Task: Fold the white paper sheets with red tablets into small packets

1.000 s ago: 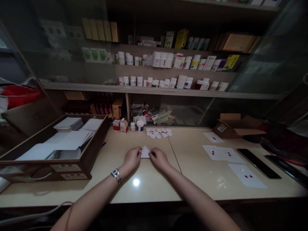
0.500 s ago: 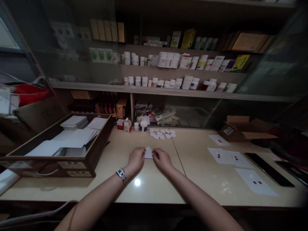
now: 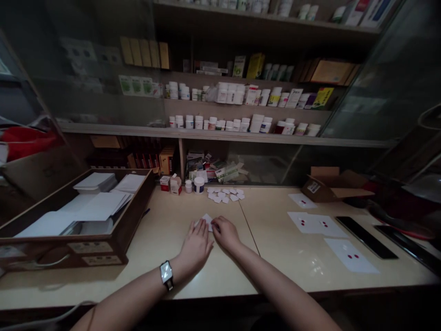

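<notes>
A small folded piece of white paper [image 3: 207,219] lies on the tabletop between my hands, its pointed tip facing away from me. My left hand [image 3: 196,244] lies over its left part, fingers stretched out and pressed down flat. The fingers of my right hand [image 3: 225,233] are curled and pinch the paper's right edge. Both hands hide much of the paper. Beyond them is a cluster of small folded paper packets [image 3: 225,195]. To the right, white paper sheets [image 3: 350,255] carry red and white pills [image 3: 353,256].
A wooden drawer [image 3: 119,243] with stacks of white paper [image 3: 98,204] stands on the left. Small medicine boxes [image 3: 175,185] and white bottles [image 3: 199,184] stand at the back. A black phone [image 3: 365,237] and an open cardboard box [image 3: 334,185] are on the right. Shelves of medicine bottles [image 3: 227,93] rise behind.
My left hand has gone from gripping the paper's left side to lying flat on it with fingers extended. My right hand stays at the right edge. The view has tilted and shifted slightly.
</notes>
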A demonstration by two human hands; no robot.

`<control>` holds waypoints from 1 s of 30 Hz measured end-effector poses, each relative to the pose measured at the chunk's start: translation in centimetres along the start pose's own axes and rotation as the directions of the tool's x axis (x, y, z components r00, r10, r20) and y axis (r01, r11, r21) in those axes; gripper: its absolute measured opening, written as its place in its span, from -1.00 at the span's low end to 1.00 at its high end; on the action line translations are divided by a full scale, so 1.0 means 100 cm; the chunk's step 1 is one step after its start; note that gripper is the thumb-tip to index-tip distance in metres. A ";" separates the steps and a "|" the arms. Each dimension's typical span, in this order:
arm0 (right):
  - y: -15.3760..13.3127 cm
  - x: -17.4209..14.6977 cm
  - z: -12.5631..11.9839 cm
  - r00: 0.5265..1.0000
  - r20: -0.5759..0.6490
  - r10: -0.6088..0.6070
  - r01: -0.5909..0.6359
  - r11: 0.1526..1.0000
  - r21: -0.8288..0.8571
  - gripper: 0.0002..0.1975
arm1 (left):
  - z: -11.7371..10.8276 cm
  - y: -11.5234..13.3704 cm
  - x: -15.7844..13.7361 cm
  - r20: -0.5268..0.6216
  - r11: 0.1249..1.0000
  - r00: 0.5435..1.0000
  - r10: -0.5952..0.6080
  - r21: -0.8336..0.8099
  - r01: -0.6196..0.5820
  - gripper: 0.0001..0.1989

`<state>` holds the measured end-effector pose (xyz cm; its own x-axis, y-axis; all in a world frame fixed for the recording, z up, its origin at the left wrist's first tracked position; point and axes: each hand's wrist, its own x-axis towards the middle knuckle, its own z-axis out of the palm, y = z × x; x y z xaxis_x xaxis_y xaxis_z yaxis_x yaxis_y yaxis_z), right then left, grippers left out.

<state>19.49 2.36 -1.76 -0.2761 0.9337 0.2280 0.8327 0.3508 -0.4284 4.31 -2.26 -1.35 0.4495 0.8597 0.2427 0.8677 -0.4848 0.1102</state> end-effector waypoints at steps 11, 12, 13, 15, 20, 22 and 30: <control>-0.004 -0.003 -0.003 1.000 0.018 -0.015 0.016 0.999 -0.051 -0.80 | -0.010 0.001 0.002 0.238 0.989 0.968 -0.082 -0.103 0.109 -0.36; -0.005 -0.004 -0.005 0.999 0.022 -0.025 0.027 0.996 -0.084 -0.80 | -0.010 0.001 0.002 0.230 0.989 0.969 -0.084 -0.099 0.109 -0.36; -0.007 -0.006 -0.007 0.999 0.024 -0.037 0.040 0.992 -0.121 -0.79 | -0.010 0.001 0.002 0.220 0.990 0.972 -0.086 -0.094 0.109 -0.36; -0.009 -0.009 -0.011 0.997 0.019 -0.071 0.073 0.979 -0.188 -0.78 | -0.010 0.002 0.002 0.205 0.990 0.975 -0.090 -0.086 0.110 -0.37; -0.012 -0.013 -0.011 0.973 0.045 -0.228 0.232 0.936 -0.265 -0.74 | -0.011 0.005 0.002 0.217 0.989 0.971 -0.105 -0.082 0.126 -0.37; -0.011 -0.014 -0.008 0.966 0.071 -0.250 0.260 0.922 -0.287 -0.74 | -0.011 0.005 0.002 0.213 0.988 0.971 -0.109 -0.081 0.128 -0.37; -0.016 -0.023 -0.007 0.977 0.163 -0.136 0.190 0.904 -0.383 -0.61 | -0.008 0.004 0.002 0.218 0.985 0.971 -0.101 -0.115 0.129 -0.34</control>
<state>19.14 -0.37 -0.98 -0.4617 0.8762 0.1382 0.8840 0.4673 -0.0094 4.59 -2.46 -0.51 0.3947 0.9187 0.0144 0.8880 -0.3855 0.2507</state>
